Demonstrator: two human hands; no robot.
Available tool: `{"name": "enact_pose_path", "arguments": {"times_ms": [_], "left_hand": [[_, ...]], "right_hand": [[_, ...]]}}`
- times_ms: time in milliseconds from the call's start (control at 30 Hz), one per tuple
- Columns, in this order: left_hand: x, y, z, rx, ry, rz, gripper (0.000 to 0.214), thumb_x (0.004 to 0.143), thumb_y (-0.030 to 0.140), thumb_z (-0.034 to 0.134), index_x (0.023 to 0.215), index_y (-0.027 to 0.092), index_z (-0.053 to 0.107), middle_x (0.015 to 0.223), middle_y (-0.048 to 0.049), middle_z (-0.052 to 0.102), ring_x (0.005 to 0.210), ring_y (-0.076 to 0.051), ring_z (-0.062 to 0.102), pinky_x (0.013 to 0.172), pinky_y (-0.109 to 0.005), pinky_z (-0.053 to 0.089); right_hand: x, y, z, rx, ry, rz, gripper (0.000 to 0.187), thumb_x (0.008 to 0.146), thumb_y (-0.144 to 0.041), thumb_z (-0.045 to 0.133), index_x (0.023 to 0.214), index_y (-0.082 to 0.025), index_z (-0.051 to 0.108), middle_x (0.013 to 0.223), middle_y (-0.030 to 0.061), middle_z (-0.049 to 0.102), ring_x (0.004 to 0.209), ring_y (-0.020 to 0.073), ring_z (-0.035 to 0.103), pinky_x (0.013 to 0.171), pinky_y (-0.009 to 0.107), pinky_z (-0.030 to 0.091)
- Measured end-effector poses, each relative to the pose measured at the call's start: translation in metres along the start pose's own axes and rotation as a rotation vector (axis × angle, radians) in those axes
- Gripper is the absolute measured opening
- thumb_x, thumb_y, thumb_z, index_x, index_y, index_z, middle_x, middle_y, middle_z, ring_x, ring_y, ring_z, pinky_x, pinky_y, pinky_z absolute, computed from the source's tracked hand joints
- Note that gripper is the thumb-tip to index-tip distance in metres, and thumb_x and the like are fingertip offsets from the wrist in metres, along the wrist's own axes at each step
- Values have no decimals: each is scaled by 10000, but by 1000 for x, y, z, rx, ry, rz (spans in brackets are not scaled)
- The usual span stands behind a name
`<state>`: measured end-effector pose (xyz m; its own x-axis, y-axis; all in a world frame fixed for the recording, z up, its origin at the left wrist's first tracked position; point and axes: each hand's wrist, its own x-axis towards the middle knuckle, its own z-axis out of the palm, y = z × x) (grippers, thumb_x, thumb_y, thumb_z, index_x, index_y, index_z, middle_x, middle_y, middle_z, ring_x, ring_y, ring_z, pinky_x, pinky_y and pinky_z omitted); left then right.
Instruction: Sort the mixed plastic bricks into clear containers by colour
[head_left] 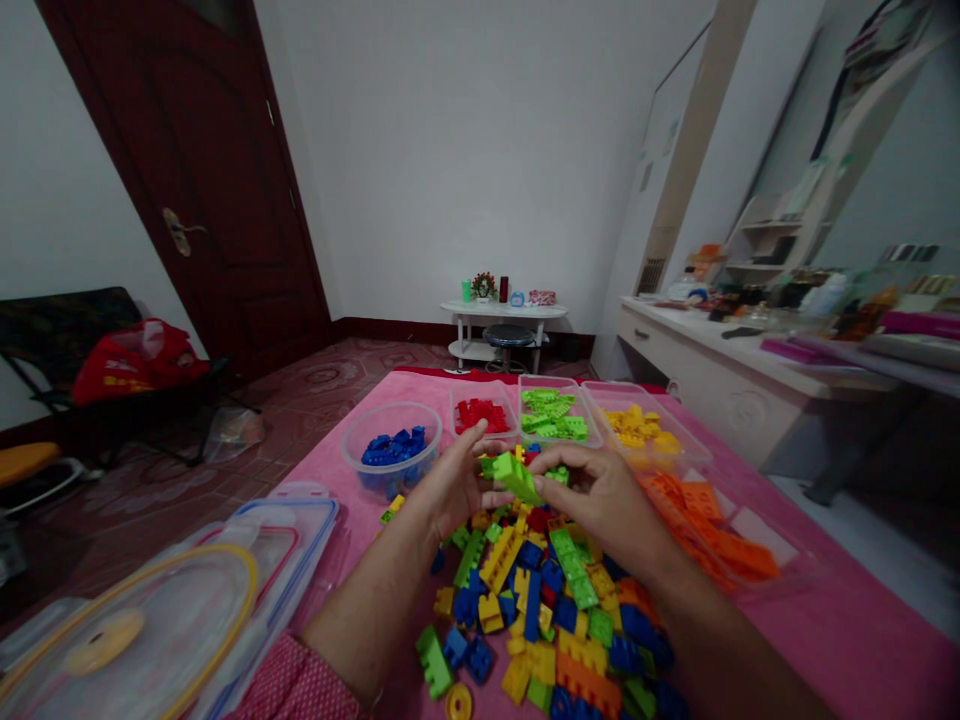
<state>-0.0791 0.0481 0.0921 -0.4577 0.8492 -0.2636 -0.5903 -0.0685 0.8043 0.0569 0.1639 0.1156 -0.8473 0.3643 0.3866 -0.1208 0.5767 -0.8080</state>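
Both my hands meet over a heap of mixed coloured bricks [551, 610] on a pink cloth [847, 640]. My left hand [454, 490] and my right hand [600, 495] are closed on the two ends of a lime green brick piece [516, 476], held just above the heap. Beyond them stand a round tub of blue bricks [391, 450], a box of red bricks [480, 415], a box of green bricks [556, 415] and a box of yellow bricks [637, 425]. A box of orange bricks [712, 530] lies to the right of my right hand.
Clear container lids [172, 610] are stacked at the near left. A dark red door [202, 180], a chair with a red bag [135, 360], a small white table with a stool [506, 320] and a cluttered white dresser [750, 350] stand around the room.
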Motion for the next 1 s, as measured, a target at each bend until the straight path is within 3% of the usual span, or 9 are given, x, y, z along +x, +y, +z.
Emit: {"name": "enact_pose_path", "arguments": {"times_ms": [67,133,300,467,633,800,900,1000], "left_hand": [[-1,0,2,-5,-18,0,458,811,557,492,962,133,575,849,-78,615,648,-146,624,578,-262,526],[-3,1,5,0,-30,-8,515,798,601,480,994,134,568,879,-88,616,662,-154,632,614,-288,539],[-7,3,11,21,-46,-32,557,787,645,456,967,130,567,858,-72,606,658,-152,623,692,-331,544],[-8,2,12,11,-52,-25,553,773,642,487,963,130,576,851,-77,607,688,-160,620,719,-345,534],[-6,-3,13,46,-110,-30,451,765,561,569,932,143,603,869,-60,609,712,-139,612,755,-322,524],[-8,-9,17,210,-105,92,287,686,288,733,909,145,621,845,-27,598,692,-90,575,740,-274,524],[-9,-9,19,263,-68,147,259,707,300,715,871,125,617,817,-29,587,696,-101,580,694,-265,540],[-6,-8,18,249,-50,148,241,760,330,666,839,117,587,745,-25,580,641,-101,592,637,-247,545]], "right_hand": [[0,0,0,172,10,48,162,715,-337,605,751,-183,640,699,4,607,569,124,499,526,230,388],[1,7,0,193,26,65,170,724,-342,599,770,-183,637,704,3,610,560,121,499,523,230,388],[3,23,4,-260,46,-23,118,712,-169,531,663,-185,637,721,9,652,732,167,585,685,257,407],[1,13,9,-308,66,-72,125,740,-152,505,718,-196,620,752,-2,655,728,153,590,692,241,413],[-1,23,12,-439,70,-46,142,740,-151,488,685,-192,613,757,23,661,752,177,598,706,261,414],[1,23,12,-348,89,55,135,729,-173,499,647,-190,605,687,8,657,694,170,600,684,263,414],[2,18,13,-246,98,62,136,729,-196,517,627,-177,604,674,11,647,699,168,591,680,263,413],[1,17,15,-56,62,100,207,789,-286,506,640,-171,593,590,-4,585,574,132,533,553,235,385]]}}
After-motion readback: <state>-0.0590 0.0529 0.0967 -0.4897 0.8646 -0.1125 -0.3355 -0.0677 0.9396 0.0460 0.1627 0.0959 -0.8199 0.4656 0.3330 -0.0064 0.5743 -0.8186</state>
